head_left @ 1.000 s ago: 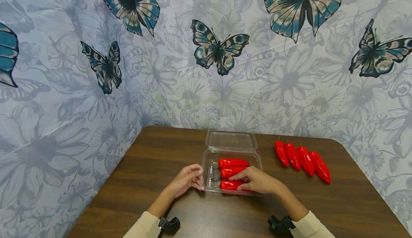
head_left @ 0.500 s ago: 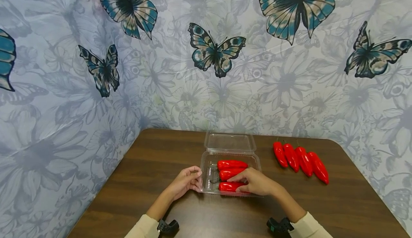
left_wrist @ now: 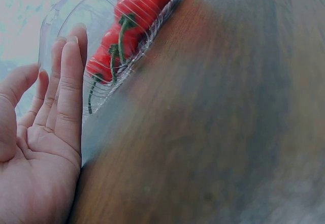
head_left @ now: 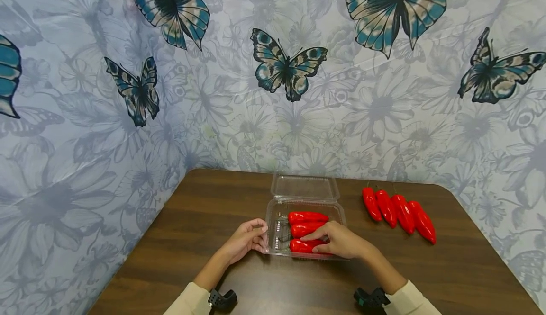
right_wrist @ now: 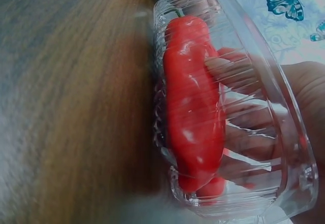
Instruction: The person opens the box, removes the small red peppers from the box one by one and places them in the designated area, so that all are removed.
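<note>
A clear plastic clamshell container (head_left: 279,209) stands on the table with its lid (head_left: 305,187) folded back. Three red chili peppers lie crosswise inside, green stems to the left. My left hand (head_left: 244,242) pinches the container's left rim between thumb and index finger; its other fingers (left_wrist: 68,92) lie along the outer wall. Inside the container, my right hand (head_left: 343,240) grips the nearest chili pepper (head_left: 302,246). Seen through the wall in the right wrist view, the thumb (right_wrist: 217,67) rests against this pepper. The right hand covers the peppers' right ends in the head view.
Several more red chili peppers (head_left: 403,213) lie in a slanting row on the table's right side. The brown wooden table (head_left: 222,192) ends at a wall hanging (head_left: 384,111) printed with flowers and butterflies, behind and on the left.
Both hands and the container keep their places. The head view has only shifted slightly.
</note>
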A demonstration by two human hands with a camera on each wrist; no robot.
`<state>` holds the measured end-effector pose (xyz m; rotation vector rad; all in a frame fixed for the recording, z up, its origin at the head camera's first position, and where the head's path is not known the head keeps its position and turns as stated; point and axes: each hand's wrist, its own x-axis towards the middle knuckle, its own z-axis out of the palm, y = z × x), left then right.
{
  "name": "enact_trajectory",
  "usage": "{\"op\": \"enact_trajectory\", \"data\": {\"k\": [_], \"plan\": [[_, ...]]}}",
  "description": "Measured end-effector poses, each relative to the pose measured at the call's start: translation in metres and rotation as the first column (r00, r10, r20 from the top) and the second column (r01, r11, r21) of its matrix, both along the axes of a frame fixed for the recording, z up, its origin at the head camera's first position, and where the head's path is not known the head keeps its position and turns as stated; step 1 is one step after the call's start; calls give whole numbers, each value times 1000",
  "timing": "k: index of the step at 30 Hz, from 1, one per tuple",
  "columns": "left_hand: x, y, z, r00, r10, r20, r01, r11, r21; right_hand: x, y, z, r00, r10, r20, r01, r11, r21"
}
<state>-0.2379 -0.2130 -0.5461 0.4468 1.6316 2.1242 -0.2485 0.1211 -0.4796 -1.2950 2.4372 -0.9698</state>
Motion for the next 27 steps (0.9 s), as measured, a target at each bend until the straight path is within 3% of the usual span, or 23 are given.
{"op": "enact_trajectory", "data": {"k": [13,27], "plan": [[2,0,1,1000,9,20,-8,1000,-5,-1,2,2,999,37,4,-36,996,-78],[0,1,1,1000,11,18,-11,1000,-2,-3,3,2,999,7,40,-4,997,-78]]}}
